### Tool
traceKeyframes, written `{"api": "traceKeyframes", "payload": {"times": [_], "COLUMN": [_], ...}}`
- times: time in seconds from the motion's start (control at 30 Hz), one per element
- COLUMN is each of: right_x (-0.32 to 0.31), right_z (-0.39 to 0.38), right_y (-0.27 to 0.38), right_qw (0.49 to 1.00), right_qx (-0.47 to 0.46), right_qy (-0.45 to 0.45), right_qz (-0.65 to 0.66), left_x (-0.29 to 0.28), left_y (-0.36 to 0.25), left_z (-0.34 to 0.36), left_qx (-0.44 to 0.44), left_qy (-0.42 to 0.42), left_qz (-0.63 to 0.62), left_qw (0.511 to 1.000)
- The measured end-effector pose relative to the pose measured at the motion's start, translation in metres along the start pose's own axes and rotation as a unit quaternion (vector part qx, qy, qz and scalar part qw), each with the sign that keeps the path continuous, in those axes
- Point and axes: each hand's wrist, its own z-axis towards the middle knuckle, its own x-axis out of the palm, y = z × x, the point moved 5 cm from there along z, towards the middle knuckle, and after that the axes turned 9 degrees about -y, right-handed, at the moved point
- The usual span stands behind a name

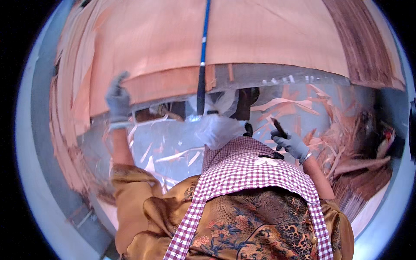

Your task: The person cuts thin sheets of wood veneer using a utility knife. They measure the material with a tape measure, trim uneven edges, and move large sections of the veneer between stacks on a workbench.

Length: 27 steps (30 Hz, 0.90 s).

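My gloved left hand [118, 97] is at the near left edge of a pale reddish veneer sheet [268, 30], slightly blurred, fingers loosely bent and apart, apparently holding nothing. My gloved right hand [287, 143] grips a dark, flat hand tool [278, 126], perhaps a cutter, low beside my checked apron [251, 182]. A long blue rod with a black end [203, 47] lies front to back across the sheet, reaching past its near edge toward a translucent plastic bag [219, 130] at my front.
Stacked veneer edges [65, 117] run down the left, and a darker layered strip [364, 47] lies at the upper right. Pale offcuts [288, 104] litter the grey floor [164, 143] below the work surface, heaped with browner scraps [359, 164] at the right.
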Motion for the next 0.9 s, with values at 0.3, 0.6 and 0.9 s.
{"api": "traceKeyframes", "payload": {"times": [0.3, 0.6, 0.9], "right_x": [-0.029, -0.027, 0.075], "right_z": [0.000, 0.005, 0.031], "right_y": [-0.025, -0.026, 0.018], "right_qw": [0.994, 0.976, 0.977], "right_qx": [-0.022, -0.059, -0.175], "right_qy": [0.026, 0.077, 0.124], "right_qz": [-0.100, -0.197, 0.013], "left_x": [0.086, 0.182, 0.163], "left_y": [-0.139, -0.079, -0.095], "left_z": [-0.270, -0.245, -0.215], "left_qx": [-0.169, -0.279, -0.605], "left_qy": [0.125, 0.126, 0.049], "left_qz": [0.147, -0.039, -0.307], "left_qw": [0.967, 0.951, 0.733]}}
